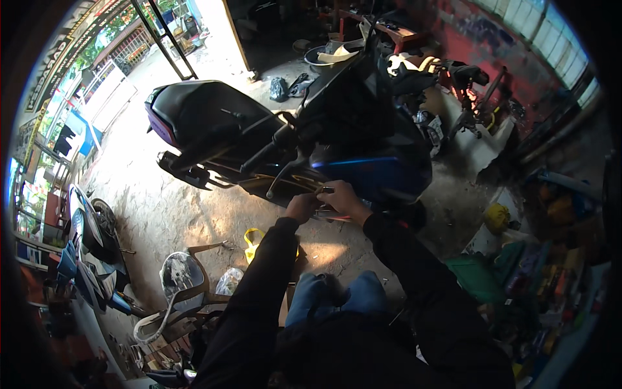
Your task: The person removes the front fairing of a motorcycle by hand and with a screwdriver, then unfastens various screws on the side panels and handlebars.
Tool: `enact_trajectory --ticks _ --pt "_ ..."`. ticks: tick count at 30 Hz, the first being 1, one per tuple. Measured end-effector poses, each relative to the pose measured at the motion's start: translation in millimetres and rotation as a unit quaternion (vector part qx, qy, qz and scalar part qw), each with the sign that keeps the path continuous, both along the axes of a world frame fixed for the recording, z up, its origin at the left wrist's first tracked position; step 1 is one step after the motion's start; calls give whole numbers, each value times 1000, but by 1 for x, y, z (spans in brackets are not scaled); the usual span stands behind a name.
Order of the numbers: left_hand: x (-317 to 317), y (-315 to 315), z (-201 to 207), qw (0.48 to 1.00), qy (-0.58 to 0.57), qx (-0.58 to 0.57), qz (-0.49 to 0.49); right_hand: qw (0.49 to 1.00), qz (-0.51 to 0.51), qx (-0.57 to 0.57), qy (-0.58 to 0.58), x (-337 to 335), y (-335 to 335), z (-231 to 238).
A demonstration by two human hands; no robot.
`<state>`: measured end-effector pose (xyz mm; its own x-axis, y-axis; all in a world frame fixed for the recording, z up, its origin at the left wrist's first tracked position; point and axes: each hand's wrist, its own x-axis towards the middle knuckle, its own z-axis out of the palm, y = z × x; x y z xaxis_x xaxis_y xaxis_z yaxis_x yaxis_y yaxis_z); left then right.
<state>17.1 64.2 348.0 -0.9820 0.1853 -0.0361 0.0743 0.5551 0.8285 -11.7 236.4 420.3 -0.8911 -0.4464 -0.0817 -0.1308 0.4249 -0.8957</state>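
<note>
At the clock's centre, two bare hands close together, left hand point(302, 207) and right hand point(345, 200), at the near flank of one dark motor scooter point(324, 142). Scooter parked at twelve o'clock, saddle point(207, 110) toward ten, blue-edged front panel point(389, 175) toward two. Left grip: fingers curled, tips hidden; cannot tell whether closed on anything. Right grip: thumb and fingers bent nearly together by something too small to name; cannot tell whether held. Just beyond, toward ten, one lever point(280, 176) and one handlebar end point(262, 154). On the floor point(155, 201), toward eight, one yellow plastic piece point(251, 253) and one clear plastic bag point(229, 282); between eleven and twelve, one dark plastic bag point(278, 89); at twelve, beyond the scooter, one basin point(311, 61). Toward one, one reddish bench point(405, 35). At three, one yellow bundle point(497, 218); at four, one green box point(476, 275). At six, two denim-clad knees point(308, 295).
</note>
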Motion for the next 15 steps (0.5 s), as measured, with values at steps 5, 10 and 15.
enact_trajectory --ticks 5,10,15 --pt "4 34 59 995 76 22 -68 982 -98 -102 -126 5 54 85" --pt "-16 88 109 996 58 -7 -60 978 -157 -122 -59 -13 120 99" --pt "-43 150 115 991 103 -8 -84 950 -224 -205 -67 -21 168 109"
